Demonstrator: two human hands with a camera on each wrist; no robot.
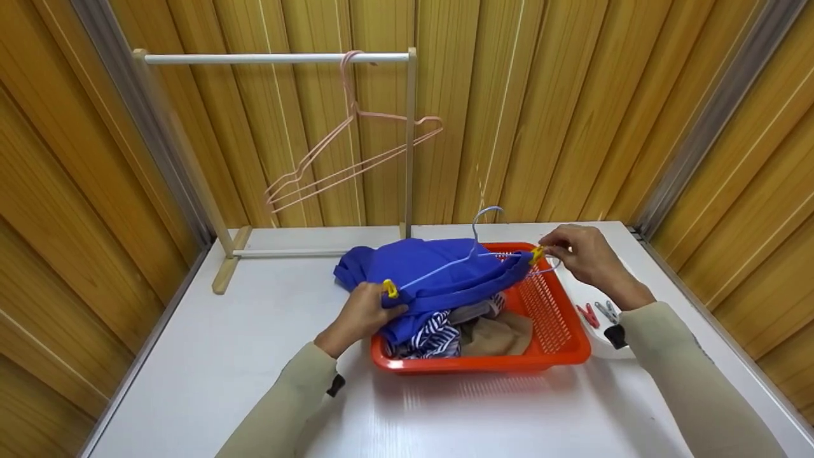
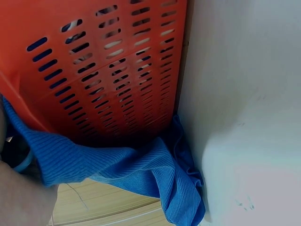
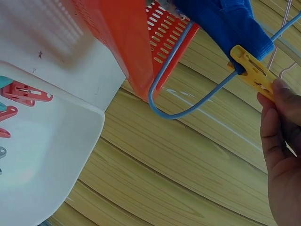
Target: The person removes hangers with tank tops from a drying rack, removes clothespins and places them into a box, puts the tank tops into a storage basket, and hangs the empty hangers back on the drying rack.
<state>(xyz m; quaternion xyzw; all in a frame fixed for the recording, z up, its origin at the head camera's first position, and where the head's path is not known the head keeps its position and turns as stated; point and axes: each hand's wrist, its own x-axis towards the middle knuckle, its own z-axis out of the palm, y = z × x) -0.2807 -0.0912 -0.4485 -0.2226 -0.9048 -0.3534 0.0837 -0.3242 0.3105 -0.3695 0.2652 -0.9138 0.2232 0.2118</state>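
A blue garment (image 1: 432, 267) hangs on a light blue wire hanger (image 1: 439, 270) over the red basket (image 1: 483, 364). At the garment's left end, my left hand (image 1: 362, 315) grips the cloth beside a yellow clothespin (image 1: 390, 289). My right hand (image 1: 588, 257) pinches the end of a second yellow clothespin (image 3: 254, 70) between thumb and fingers. That clothespin sits over the garment's edge and the hanger wire in the right wrist view. In the left wrist view, the blue cloth (image 2: 113, 160) drapes past the basket wall (image 2: 108, 70), and most of the left hand is hidden.
Striped cloth (image 1: 439, 337) and a brown cloth (image 1: 499, 334) lie in the basket. A white tray (image 3: 61, 141) to the right holds red and grey clothespins. Behind, a drying rack (image 1: 273, 58) carries pink hangers (image 1: 353, 114). Wood-patterned walls enclose the table.
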